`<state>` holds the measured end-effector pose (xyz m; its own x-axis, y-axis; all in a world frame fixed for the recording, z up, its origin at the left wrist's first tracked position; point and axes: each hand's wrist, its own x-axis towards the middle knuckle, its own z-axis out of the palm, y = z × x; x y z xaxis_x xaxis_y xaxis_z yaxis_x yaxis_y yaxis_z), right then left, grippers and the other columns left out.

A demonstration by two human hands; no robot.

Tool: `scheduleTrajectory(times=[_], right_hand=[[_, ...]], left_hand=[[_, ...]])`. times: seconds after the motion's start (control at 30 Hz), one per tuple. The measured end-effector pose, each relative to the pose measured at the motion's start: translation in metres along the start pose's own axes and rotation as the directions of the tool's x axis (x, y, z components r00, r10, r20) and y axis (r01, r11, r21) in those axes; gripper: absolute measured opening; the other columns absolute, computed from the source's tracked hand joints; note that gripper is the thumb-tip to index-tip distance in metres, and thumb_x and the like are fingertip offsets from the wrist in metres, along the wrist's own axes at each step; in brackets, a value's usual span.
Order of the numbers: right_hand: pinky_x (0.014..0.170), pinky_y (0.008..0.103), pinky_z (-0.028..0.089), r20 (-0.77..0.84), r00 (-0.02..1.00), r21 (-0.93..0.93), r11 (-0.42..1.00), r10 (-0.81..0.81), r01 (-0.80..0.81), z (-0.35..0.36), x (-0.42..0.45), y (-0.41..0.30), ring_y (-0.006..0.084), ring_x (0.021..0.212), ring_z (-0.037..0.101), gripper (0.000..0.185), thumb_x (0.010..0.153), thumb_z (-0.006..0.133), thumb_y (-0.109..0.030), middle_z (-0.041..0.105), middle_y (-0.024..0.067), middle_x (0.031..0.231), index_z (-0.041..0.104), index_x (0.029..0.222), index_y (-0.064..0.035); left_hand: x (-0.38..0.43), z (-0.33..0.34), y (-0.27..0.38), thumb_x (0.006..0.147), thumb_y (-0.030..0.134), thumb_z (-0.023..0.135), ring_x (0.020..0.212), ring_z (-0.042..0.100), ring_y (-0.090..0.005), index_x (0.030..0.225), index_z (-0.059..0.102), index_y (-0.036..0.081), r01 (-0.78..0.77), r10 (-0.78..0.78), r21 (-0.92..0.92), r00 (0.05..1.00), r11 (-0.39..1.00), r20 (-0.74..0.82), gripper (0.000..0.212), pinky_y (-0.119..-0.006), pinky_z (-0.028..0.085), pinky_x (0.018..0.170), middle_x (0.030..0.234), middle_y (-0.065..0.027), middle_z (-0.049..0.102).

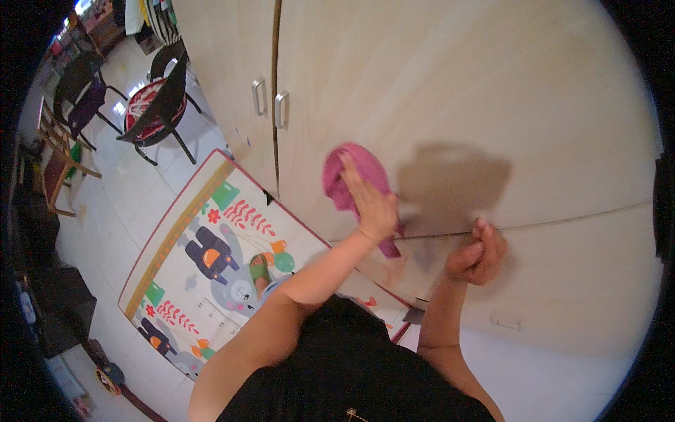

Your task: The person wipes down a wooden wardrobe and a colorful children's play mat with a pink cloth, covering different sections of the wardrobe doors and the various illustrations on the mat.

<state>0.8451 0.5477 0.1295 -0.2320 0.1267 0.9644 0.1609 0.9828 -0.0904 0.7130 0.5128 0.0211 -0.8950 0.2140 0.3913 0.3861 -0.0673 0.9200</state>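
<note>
My left hand (373, 205) lies with its fingers extended over a pink cloth (364, 158). The cloth is against the face of a pale wood-finish cabinet door (453, 95), and a strip of it hangs below the hand. To the right, my right hand (479, 258) is curled in front of the cabinet, close to the seam between the door and the panel below. I see nothing in its fingers. Two metal handles, the left one (259, 97) and the right one (282, 109), flank the vertical gap between two doors.
A printed play mat (200, 295) covers tiled floor beside the cabinet, with my green-sandalled foot (259, 270) on it. A black chair (158, 113) with a red seat, another dark chair (79, 87) and a wooden chair (62, 158) stand at the upper left. A lower-panel handle (507, 320) looks faint.
</note>
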Motion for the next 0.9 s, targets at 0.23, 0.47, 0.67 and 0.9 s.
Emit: scheduleTrajectory(times=[0.23,0.47,0.67,0.9], right_hand=[[0.062,0.0355,0.044,0.016,0.957,-0.265,0.921,-0.291,0.285,0.015,0.002,0.000,0.0245,0.070,0.057,0.023,0.085,0.045,-0.012,0.064,0.0131,0.085,0.062,0.091,0.0020],[0.062,0.0353,0.044,0.049,0.946,-0.320,0.892,-0.320,0.319,0.006,-0.003,0.007,0.0249,0.070,0.056,0.023,0.084,0.045,-0.012,0.063,0.0119,0.082,0.063,0.089,0.0014],[0.061,0.0339,0.043,0.031,0.945,-0.286,0.903,-0.325,0.320,0.014,0.004,0.001,0.0237,0.069,0.056,0.021,0.085,0.046,-0.012,0.062,0.0108,0.081,0.063,0.088,0.0001],[0.060,0.0340,0.042,0.044,0.943,-0.314,0.891,-0.331,0.327,0.015,0.002,0.001,0.0232,0.068,0.054,0.020,0.085,0.046,-0.013,0.061,0.0104,0.081,0.062,0.088,-0.0008]], left_hand=[[0.009,-0.010,-0.084,0.088,0.022,0.038,0.136,-0.002,-0.0450,0.134,0.001,-0.018,0.139,-0.136,0.015,0.985,0.990,-0.102,0.072,-0.047,-0.001,0.111,0.147,-0.0299,-0.002],[-0.004,0.003,-0.051,0.080,0.022,0.053,0.135,0.009,-0.0433,0.141,0.010,-0.005,-0.577,0.584,-0.091,0.806,0.812,0.100,0.079,-0.047,0.004,0.112,0.147,-0.0234,0.013],[0.057,-0.027,-0.109,0.093,0.022,0.038,0.139,-0.002,-0.0342,0.137,-0.002,-0.014,0.202,-0.195,0.019,0.962,0.979,-0.189,0.069,-0.039,0.001,0.112,0.148,-0.0258,-0.005],[-0.051,-0.021,-0.081,0.084,0.047,0.055,0.134,-0.019,-0.0415,0.131,-0.016,-0.017,0.272,-0.264,0.022,0.905,0.962,0.333,0.107,-0.047,-0.007,0.109,0.141,-0.0323,-0.023]])
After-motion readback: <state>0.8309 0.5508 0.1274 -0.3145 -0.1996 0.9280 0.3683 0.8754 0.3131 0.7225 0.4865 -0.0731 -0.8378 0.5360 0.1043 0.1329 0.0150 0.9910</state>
